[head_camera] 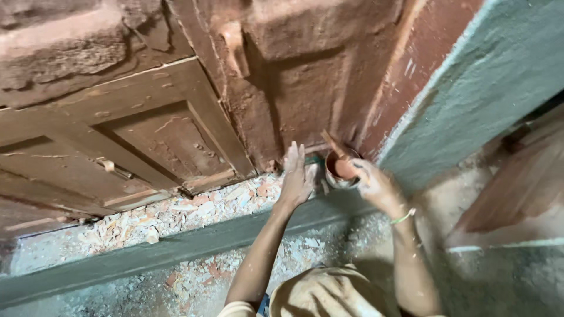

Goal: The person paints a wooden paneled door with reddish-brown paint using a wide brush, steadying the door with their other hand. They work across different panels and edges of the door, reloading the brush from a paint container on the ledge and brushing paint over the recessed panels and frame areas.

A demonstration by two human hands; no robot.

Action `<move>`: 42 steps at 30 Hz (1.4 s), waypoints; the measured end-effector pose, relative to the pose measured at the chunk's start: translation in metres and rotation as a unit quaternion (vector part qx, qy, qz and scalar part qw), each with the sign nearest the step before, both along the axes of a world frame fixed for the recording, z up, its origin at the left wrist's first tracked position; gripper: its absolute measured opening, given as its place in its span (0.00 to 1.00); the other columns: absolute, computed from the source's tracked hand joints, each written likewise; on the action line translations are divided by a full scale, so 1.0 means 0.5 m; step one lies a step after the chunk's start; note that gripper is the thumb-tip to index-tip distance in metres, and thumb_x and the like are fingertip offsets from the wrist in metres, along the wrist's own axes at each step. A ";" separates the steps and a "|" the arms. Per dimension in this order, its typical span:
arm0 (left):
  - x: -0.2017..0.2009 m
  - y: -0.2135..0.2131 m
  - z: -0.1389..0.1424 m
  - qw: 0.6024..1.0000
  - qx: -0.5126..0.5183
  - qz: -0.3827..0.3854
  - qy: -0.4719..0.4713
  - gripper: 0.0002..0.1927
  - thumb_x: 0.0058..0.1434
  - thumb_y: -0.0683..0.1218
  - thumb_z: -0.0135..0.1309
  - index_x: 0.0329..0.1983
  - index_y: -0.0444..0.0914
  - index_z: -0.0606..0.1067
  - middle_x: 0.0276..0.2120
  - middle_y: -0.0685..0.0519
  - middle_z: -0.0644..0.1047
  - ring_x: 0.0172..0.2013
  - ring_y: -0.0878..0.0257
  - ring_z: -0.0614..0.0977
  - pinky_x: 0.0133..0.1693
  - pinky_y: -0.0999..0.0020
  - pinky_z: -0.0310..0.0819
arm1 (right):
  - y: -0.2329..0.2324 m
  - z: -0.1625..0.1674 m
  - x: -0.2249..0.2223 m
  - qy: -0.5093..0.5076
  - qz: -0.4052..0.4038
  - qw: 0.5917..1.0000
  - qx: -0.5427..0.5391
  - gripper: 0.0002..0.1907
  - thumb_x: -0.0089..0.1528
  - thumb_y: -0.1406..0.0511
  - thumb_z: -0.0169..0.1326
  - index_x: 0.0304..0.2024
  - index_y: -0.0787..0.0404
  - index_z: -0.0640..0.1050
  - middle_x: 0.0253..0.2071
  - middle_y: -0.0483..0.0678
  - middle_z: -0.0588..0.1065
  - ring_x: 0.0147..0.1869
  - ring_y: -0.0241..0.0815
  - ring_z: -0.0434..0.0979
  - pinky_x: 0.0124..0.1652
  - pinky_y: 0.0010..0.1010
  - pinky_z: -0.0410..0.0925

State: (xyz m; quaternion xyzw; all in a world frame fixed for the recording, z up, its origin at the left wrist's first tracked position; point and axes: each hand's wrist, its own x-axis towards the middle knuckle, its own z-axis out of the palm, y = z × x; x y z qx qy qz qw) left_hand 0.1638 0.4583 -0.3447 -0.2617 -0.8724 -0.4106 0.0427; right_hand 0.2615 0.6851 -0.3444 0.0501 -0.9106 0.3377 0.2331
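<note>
A small round tin (341, 167) is held in the right hand (373, 185), low down by the bottom of a big wooden door (170, 135). The fingers of that hand are closed around the side of the tin. Reddish-brown stuff, like paint or putty, can be seen inside the tin. A thin stick (332, 142) pokes up out of the tin at a slant; it may be a brush handle, but the end is hidden, so that cannot be told for sure. A thin green band (404, 216) is worn on the right wrist.

The left hand (295, 176) is laid flat, fingers spread and straight, just to the left of the tin. Nothing is gripped in it. Its fingertips are pressed near the foot of the door frame (258, 117).

The door is old and brown, with sunken panels. The frame beside it is smeared with the same reddish-brown colour. A grey-green wall (487, 82) is seen to the right of the frame. A dark green sill (158, 249) runs across under the door. The ground (176, 214) on both sides of the sill is speckled with pale and red chips. A tan knee (323, 293) is seen at the bottom edge, between the two arms.
</note>
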 end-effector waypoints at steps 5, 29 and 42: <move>0.019 0.077 -0.030 0.987 0.009 -0.004 -0.159 0.42 0.67 0.59 0.45 0.76 0.34 0.48 0.72 0.32 0.56 0.71 0.39 0.58 0.69 0.53 0.52 | 0.059 0.052 -0.023 -0.082 -0.048 0.990 0.102 0.14 0.58 0.68 0.54 0.46 0.54 0.84 0.41 0.58 0.79 0.44 0.60 0.80 0.46 0.47 0.72; 0.022 0.105 -0.070 0.975 0.018 0.013 -0.222 0.38 0.65 0.55 0.47 0.72 0.30 0.57 0.54 0.35 0.76 0.56 0.42 0.77 0.59 0.53 0.68 | 0.018 -0.012 -0.002 -0.102 -0.112 0.935 -0.321 0.17 0.63 0.67 0.55 0.53 0.69 0.79 0.42 0.57 0.82 0.34 0.52 0.80 0.32 0.30 0.72; 0.042 0.084 -0.090 0.979 0.051 0.036 -0.197 0.35 0.67 0.55 0.45 0.73 0.35 0.58 0.64 0.35 0.69 0.59 0.41 0.75 0.62 0.53 0.65 | -0.032 -0.126 0.116 -0.092 -0.015 0.666 -0.740 0.26 0.66 0.65 0.52 0.66 0.68 0.69 0.49 0.54 0.75 0.38 0.35 0.71 0.37 0.22 0.68</move>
